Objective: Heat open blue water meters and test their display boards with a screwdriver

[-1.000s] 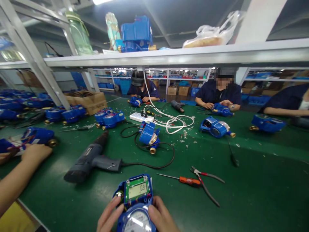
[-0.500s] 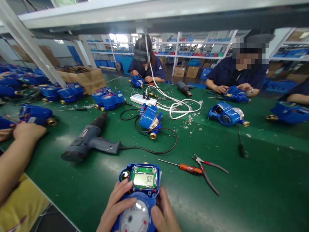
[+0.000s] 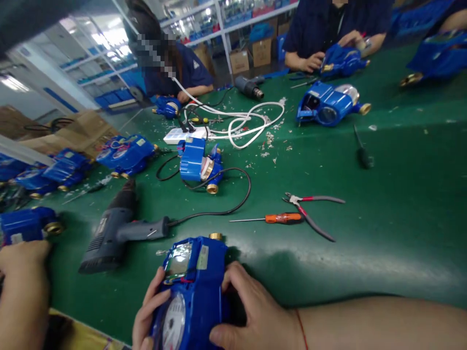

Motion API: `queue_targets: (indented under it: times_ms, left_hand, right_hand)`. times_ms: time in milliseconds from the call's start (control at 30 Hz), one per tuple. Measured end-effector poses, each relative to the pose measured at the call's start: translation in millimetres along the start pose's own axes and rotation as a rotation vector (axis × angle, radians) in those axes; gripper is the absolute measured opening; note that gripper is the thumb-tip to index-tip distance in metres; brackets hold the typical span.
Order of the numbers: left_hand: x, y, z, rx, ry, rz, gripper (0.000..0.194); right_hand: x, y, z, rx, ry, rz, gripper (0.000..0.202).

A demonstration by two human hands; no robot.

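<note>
Low in the view is a blue water meter (image 3: pixel 204 291), tilted so that its side with a small label faces me. Its round dial (image 3: pixel 173 318) and the small display (image 3: pixel 180 260) above it point to the left. My left hand (image 3: pixel 149 308) grips the meter's left edge, fingers over the front beside the dial. My right hand (image 3: pixel 255 311) clasps its right side, thumb low and fingers partly hidden behind the housing. A brass fitting (image 3: pixel 216 236) sticks out at the meter's far end.
Beyond the meter lie an orange screwdriver (image 3: pixel 283 218), pliers (image 3: pixel 310 209) and a grey heat gun (image 3: pixel 113 233) with its cord. Another meter (image 3: pixel 197 163) stands by a white power strip (image 3: pixel 186 135). A neighbour's arm (image 3: pixel 25 282) reaches in at left; other people work opposite.
The meter has been turned on its side, its display and dial swinging from facing up towards the left. My right hand has shifted along its side. The view has tilted down and rightward.
</note>
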State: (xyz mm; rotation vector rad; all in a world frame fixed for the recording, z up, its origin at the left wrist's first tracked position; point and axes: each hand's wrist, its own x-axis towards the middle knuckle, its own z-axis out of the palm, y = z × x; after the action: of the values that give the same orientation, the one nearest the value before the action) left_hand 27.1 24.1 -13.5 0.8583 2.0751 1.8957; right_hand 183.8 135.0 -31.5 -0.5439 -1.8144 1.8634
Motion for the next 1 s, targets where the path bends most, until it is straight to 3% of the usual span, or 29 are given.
queue_targets:
  times_ms: [133, 300, 533, 700, 867, 1000]
  left_hand:
    - [9.1, -8.7, -10.2, 0.013, -0.025, -0.037, 0.03]
    - [13.3, -16.5, -20.3, 0.047, -0.125, -0.043, 0.029]
    - [5.7, -6.6, -14.8, 0.027, -0.137, -0.02, 0.03]
    - [-9.1, 5.3, -10.3, 0.111, -0.225, 0.117, 0.03]
    - [-10.3, 8.7, -9.3, 0.184, -0.395, 0.339, 0.03]
    - [-14.3, 11.6, -0.2, 0.154, -0.316, 0.316, 0.032]
  right_hand:
    - [1.2, -1.9, -1.8, -0.117, -0.069, -0.137, 0.038]
    - [1.1, -9.7, -3.5, -0.151, -0.117, -0.137, 0.03]
    - [0.8, -11.8, -8.8, -0.087, -0.091, -0.133, 0.02]
    - [1.7, -8.4, -10.2, 0.164, 0.073, -0.047, 0.046]
    - [2.3, -6.2, -11.2, 0.132, 0.189, 0.077, 0.059]
    - [2.0, -7.4, -12.1, 0.081, 0.223, 0.106, 0.062]
